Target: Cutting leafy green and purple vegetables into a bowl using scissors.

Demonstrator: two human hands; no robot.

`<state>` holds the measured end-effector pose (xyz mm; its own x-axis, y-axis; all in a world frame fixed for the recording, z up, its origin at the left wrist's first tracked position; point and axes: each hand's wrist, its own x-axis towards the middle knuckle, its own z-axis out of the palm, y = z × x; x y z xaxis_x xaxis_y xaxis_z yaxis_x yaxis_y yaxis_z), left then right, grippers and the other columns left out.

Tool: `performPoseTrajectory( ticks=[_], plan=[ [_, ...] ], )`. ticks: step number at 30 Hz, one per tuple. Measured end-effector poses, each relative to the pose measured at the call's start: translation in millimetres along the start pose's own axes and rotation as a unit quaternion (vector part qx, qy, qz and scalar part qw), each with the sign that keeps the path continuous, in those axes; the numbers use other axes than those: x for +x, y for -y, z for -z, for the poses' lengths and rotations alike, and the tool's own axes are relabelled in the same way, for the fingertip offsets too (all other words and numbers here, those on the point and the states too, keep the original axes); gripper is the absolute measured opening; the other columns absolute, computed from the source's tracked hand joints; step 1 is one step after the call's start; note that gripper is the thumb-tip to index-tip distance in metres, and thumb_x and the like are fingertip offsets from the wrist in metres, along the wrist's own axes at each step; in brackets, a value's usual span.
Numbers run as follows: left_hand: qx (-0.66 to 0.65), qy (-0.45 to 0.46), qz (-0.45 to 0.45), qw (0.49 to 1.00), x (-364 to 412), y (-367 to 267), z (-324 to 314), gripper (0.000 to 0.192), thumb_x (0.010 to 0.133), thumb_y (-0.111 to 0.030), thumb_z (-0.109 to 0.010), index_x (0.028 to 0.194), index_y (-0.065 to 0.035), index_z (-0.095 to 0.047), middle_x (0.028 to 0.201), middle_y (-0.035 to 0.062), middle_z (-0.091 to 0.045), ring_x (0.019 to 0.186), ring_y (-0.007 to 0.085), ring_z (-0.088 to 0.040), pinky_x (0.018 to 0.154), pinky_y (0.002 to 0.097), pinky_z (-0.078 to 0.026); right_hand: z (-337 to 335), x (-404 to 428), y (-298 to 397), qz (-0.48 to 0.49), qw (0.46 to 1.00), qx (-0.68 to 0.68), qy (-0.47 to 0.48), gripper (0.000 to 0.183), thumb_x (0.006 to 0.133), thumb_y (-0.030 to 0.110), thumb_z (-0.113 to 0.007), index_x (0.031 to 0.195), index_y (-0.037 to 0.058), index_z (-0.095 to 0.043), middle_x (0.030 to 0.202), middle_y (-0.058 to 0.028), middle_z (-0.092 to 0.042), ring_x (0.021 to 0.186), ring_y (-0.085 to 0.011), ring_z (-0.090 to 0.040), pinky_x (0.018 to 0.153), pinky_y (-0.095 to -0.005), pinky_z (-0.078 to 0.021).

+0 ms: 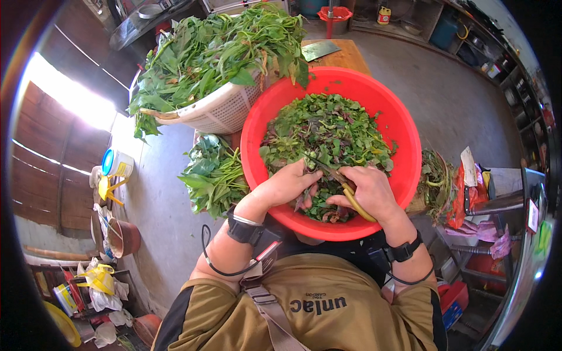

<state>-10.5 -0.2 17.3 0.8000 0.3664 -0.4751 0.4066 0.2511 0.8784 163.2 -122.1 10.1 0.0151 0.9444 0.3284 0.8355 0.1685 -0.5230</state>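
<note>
A wide red plastic basin (397,118) stands right before me, half filled with chopped green and purplish leaves (325,118). Over the near side of this heap, my left hand (292,182) grips a small bunch of leafy stems (309,166). My right hand (371,191) holds scissors (351,197) with yellow handles, their dark blades pointing up and left to the bunch. The blade tips lie close to the left fingers, partly lost among the leaves. How far the blades are spread cannot be made out.
A white plastic basket (219,107) heaped with leafy greens stands at the upper left, beside a cleaver (320,49) on a wooden table (353,55). Loose greens (215,180) lie left of the basin, wilted stems (434,186) right of it. A wooden chair (496,206) stands farther right.
</note>
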Motion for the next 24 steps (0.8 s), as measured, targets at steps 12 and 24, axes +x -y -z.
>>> performPoseTrajectory(
  ticks=[12, 24],
  plan=[
    [-0.122, -0.040, -0.086, 0.988, 1, 11, 20, 0.032, 0.090, -0.015, -0.052, 0.119, -0.0045, -0.043, 0.073, -0.0014, -0.048, 0.061, 0.0071, -0.044, 0.053, 0.0214, -0.037, 1, 0, -4, -0.026, 0.999, -0.017, 0.006, 0.067, 0.059, 0.051, -0.076, 0.104, 0.0046, -0.058, 0.091, -0.0132, -0.059, 0.089, -0.0320, -0.056, 0.081, -0.0395, -0.0405],
    [0.045, -0.027, -0.034, 0.998, 4, 6, 0, 0.021, 0.092, -0.014, -0.046, 0.110, -0.0044, -0.049, 0.068, 0.0023, -0.050, 0.054, 0.0110, -0.054, 0.048, 0.0252, -0.044, 1, -2, 0, -0.075, 0.994, 0.027, 0.073, 0.056, 0.062, 0.044, -0.077, 0.098, 0.0036, -0.061, 0.074, -0.0124, -0.060, 0.069, -0.0306, -0.059, 0.063, -0.0358, -0.0465]
  ],
)
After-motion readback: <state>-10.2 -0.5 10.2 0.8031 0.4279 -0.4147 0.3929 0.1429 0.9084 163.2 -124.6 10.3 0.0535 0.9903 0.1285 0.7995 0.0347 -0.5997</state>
